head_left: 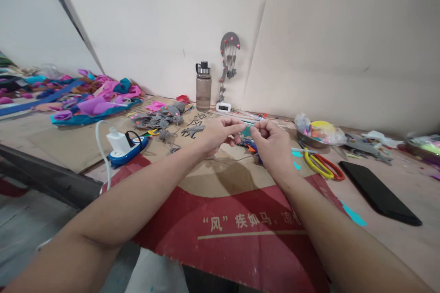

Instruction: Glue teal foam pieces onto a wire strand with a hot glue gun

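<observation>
Teal piece (246,132): small, sits in the gap between left hand (222,136) and right hand (271,139) fingertips, slightly above the cardboard (206,182) in view. Outline partly hidden by fingers; can't tell if it's pinched or just behind them. Too small to read thickness or edge detail. Looks matte, one flat color.

Blue-and-orange scraps (252,149): directly below the teal in view, near the right thumb, partly covered by that hand. Orange bit is pointed, dark blue around it. Can't tell if touching the hand.

Thread (233,160): thin, greyish, slack, lies in a shallow curve across the cardboard, nearer the wearer than the fingertips.
</observation>
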`<state>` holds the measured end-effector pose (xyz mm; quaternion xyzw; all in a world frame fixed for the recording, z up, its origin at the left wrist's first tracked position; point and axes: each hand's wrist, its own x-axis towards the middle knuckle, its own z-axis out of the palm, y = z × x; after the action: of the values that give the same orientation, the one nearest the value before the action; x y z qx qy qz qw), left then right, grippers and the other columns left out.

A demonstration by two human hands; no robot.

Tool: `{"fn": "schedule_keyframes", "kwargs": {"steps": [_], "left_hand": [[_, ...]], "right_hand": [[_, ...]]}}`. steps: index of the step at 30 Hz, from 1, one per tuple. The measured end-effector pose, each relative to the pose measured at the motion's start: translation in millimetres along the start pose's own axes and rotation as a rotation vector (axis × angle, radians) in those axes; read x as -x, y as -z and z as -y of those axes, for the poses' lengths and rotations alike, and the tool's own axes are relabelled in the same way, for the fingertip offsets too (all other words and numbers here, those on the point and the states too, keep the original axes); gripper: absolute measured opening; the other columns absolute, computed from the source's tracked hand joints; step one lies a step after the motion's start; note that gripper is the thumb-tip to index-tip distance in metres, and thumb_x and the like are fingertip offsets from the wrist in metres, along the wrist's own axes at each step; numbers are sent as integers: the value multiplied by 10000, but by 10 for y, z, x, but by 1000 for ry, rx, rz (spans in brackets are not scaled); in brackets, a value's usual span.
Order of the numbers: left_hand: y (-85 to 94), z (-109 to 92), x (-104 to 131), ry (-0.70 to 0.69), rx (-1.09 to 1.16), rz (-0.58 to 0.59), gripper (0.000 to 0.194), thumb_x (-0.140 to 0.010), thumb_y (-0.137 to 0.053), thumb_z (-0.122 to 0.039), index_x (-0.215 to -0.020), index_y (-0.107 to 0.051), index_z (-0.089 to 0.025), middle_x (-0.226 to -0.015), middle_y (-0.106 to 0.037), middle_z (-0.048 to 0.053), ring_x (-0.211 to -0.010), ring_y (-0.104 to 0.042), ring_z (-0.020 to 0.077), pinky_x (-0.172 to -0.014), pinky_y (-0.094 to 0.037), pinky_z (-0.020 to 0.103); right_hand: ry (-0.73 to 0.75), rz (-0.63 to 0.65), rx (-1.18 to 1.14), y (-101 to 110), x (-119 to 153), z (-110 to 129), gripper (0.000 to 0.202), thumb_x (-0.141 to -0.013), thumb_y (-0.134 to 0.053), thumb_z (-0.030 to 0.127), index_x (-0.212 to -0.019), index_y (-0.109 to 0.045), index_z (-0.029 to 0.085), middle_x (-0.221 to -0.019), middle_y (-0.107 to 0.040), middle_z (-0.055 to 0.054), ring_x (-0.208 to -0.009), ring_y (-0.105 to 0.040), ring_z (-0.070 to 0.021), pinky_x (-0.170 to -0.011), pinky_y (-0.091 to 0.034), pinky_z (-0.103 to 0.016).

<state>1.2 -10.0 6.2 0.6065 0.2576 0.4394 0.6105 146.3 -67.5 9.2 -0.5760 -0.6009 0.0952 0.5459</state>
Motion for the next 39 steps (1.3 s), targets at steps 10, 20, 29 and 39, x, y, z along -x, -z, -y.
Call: {"fn": "schedule_keyframes", "kwargs": {"steps": [10, 20, 29, 39], "left_hand": [[-9, 57, -22, 8, 71, -1, 154, -731, -730, -225, -831, -664, -129, -642, -608, -5, -528, -547, 62, -460, -424, 185], [-43, 11, 19, -19, 35, -43, 85, -747, -659, -183, -773, -588, -146, -605, -574, -27, -493, -561, 68, -440, -435, 182], [-38, 16, 9, -1, 114, -12, 88, -738, -672, -150, -798, -625, -106, -616, -609, 6, -518, -578, 86, -473, -453, 203], [-22, 65, -29, -23, 107, -21, 62, -764, -665, -151, -752, -619, -112, -563, -599, -3, -473, -548, 72, -469, -422, 194]], "right_hand": [[-78, -3, -135, -53, 19, -26, 163, -798, -563, 328, -712, -566, 189, -548, -352, 69, -507, -301, -95, -489, -270, -251], [-58, 15, -136, -105, 56, -42, 153, -801, -570, 326, -727, -567, 192, -570, -376, 58, -527, -352, -102, -506, -310, -254], [-100, 11, -185, -102, 52, -65, 187, -800, -580, 365, -730, -565, 193, -564, -372, 66, -510, -355, -94, -488, -316, -237], [-95, 8, -178, -129, 53, -89, 195, -805, -585, 375, -755, -589, 186, -588, -386, 59, -521, -354, -90, -486, -327, -234]]}}
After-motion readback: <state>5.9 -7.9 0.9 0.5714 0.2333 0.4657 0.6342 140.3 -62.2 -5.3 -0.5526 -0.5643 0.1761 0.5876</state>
